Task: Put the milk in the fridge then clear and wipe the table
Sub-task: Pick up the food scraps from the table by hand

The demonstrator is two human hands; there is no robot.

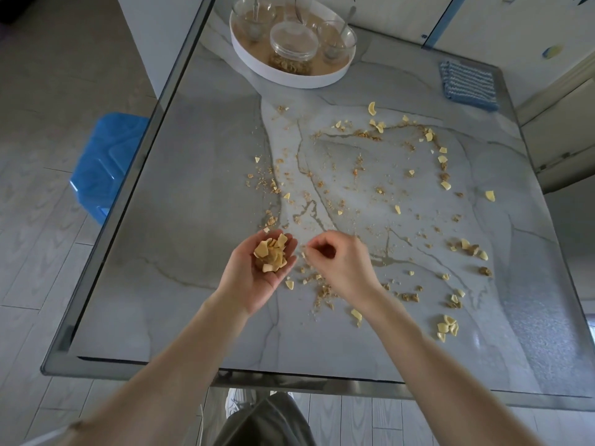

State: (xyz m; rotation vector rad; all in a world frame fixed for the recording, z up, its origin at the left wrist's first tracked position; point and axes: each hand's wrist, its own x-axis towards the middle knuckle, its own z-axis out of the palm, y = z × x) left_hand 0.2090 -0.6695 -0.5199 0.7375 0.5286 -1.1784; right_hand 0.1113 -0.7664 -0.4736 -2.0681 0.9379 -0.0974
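Pale flakes and brown cereal crumbs (370,175) lie scattered over the grey marble-patterned table (199,175). My left hand (257,272) is cupped palm up above the table's near middle and holds a pile of collected flakes (271,252). My right hand (338,262) hovers just right of it, fingers curled, pinching a small crumb at its fingertips. A blue-and-white striped cloth (468,83) lies folded at the far right corner. No milk is in view.
A white round tray (289,75) at the far edge carries glass cups with spoons and a lidded jar of cereal. A blue plastic stool (106,162) stands on the floor left of the table. White cabinet fronts rise behind and to the right.
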